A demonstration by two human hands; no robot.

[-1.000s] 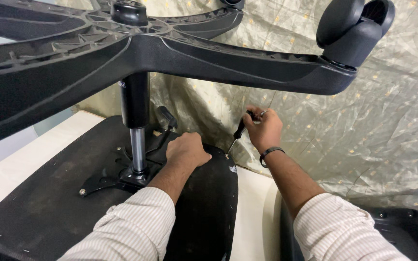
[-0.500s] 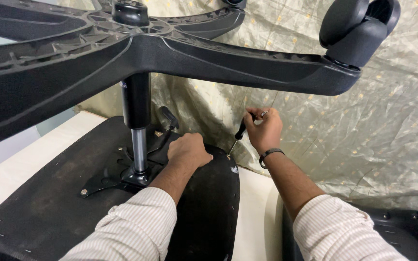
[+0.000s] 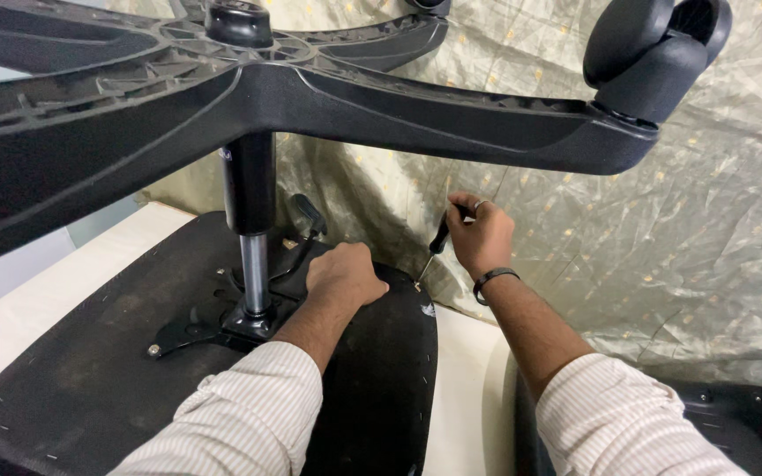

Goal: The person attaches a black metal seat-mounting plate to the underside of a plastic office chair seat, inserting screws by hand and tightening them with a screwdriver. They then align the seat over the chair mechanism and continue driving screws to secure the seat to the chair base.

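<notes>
Head view: right hand (image 3: pixel 482 236) closed round screwdriver (image 3: pixel 438 240) — left hand (image 3: pixel 346 275) on seat (image 3: pixel 72 370).

Small pale label (image 3: pixel 225 154) on the black gas-lift column, no packages, signs, screens

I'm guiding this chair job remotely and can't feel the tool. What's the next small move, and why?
Probably turn the screwdriver in place with the right hand, pressing down along its shaft. Its tip sits at the far edge of the upturned seat, at what looks like a fastener, too small to confirm. The left hand lies flat on the seat underside, which should steady it.
</notes>
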